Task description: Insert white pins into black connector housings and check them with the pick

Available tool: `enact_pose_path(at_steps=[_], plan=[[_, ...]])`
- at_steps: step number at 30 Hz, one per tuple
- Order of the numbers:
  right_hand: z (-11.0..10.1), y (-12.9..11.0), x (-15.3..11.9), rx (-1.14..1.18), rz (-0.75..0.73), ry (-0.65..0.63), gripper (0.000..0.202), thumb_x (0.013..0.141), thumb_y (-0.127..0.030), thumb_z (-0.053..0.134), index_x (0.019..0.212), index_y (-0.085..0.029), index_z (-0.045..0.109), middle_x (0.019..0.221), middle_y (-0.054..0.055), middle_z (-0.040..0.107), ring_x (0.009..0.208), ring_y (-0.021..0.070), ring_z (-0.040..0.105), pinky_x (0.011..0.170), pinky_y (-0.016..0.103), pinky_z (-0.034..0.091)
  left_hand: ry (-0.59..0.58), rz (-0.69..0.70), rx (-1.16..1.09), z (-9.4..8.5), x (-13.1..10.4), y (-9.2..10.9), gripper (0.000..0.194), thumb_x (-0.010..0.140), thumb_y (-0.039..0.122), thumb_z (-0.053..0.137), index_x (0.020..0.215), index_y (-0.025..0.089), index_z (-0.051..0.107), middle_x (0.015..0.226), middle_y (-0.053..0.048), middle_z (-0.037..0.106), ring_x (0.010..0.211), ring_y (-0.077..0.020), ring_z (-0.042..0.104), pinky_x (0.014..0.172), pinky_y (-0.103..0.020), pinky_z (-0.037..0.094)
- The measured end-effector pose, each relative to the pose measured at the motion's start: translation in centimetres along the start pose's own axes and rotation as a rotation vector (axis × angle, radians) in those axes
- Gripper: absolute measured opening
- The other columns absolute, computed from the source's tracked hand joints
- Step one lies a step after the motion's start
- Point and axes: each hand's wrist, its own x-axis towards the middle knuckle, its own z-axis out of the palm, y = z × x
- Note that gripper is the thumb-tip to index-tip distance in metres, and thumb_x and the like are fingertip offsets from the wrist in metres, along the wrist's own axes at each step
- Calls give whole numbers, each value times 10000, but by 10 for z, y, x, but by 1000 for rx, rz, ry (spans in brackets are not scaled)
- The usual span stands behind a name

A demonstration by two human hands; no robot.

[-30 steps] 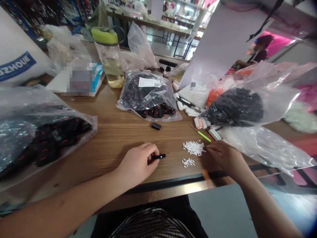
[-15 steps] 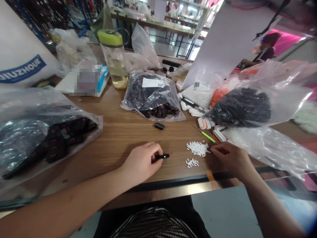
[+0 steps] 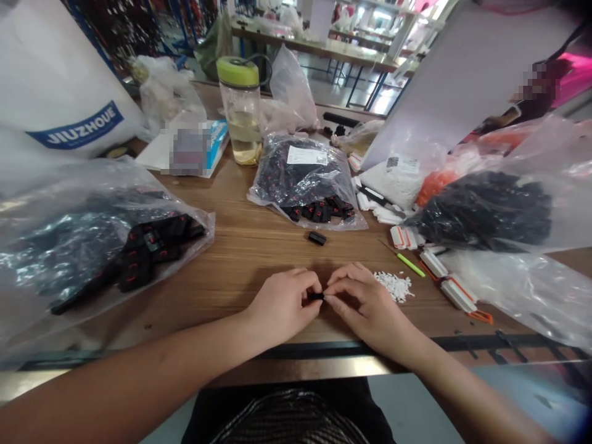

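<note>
My left hand [image 3: 289, 302] pinches a small black part [image 3: 316, 296] above the front of the wooden table. My right hand [image 3: 363, 302] has its fingertips closed at the right end of that part; whatever may be between them is too small to make out. Right behind my right hand lies a pile of small white pieces [image 3: 395, 287]. Another black part [image 3: 317, 238] rests on the wood farther back. It sits in front of a clear bag of black parts with red marks [image 3: 303, 176].
A bag of black parts [image 3: 157, 246] lies at left, a bottle [image 3: 240, 117] at the back. To the right are a green-handled tool [image 3: 410, 264], white-and-orange pieces [image 3: 457, 293] and a bag with dark contents [image 3: 494, 206]. A person [image 3: 539, 92] shows at far right.
My right hand has moved left from beside the white pieces to the black part in my left hand. The view has shifted, so the table items appear farther right.
</note>
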Motion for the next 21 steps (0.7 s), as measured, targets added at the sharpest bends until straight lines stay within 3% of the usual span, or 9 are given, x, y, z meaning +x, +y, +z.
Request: enact_pose_path(at_steps=[12, 17, 21], plan=[[-4, -14, 3, -384, -136, -188, 197, 949, -119, 493, 879, -159, 672, 921, 88, 678, 860, 237, 537, 780, 419, 414, -18, -24, 14, 0, 0, 1, 87, 762, 131, 686, 775, 193, 625, 754, 18, 602, 697, -151, 570, 638, -278, 432], [-7, -6, -2, -291, -146, -98, 186, 967, -144, 508, 1009, -165, 688, 911, 59, 719, 829, 208, 594, 782, 391, 421, -5, -21, -6, -1, -1, 0, 72, 768, 131, 672, 790, 192, 639, 727, 24, 594, 675, -145, 564, 634, -280, 420], [-1, -5, -8, -284, -177, -57, 175, 956, -144, 533, 994, -167, 703, 942, 58, 731, 877, 206, 621, 804, 384, 428, -5, -22, -9, 0, -1, 0, 82, 762, 129, 662, 803, 200, 653, 725, 29, 592, 671, -140, 559, 635, -276, 415]])
